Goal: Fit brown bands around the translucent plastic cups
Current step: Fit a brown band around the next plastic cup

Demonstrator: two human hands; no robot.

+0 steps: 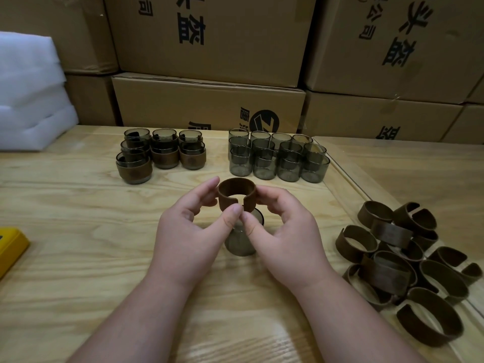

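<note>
The brown band point(236, 194) is held just above a smoky translucent cup point(242, 238) near the middle of the wooden table point(78, 218). It is an open ring with its hole facing up and its split turned toward the person, so its axis runs about upright; the cup under it stands upright with its mouth up, partly hidden by the thumbs.

From the left: a yellow object point(10, 247) sits at the table's edge, and a stack of white foam point(28, 93) lies at the far corner. Next comes a group of banded cups point(161, 154), each already wearing its brown sleeve, packed closely together. The left hand point(188, 231) grips the band's left side, thumb at the split and fingers curled behind. The right hand point(282, 231) pinches the right side the same way, its thumb touching the other thumb. Beyond the hands stands a block of bare cups point(279, 159), upright in tight rows; I can't tell what, if anything, is in them. Far right, loose brown bands point(408, 268) lie heaped, overlapping at all angles. Cardboard boxes point(209, 100) are stacked behind the table.
</note>
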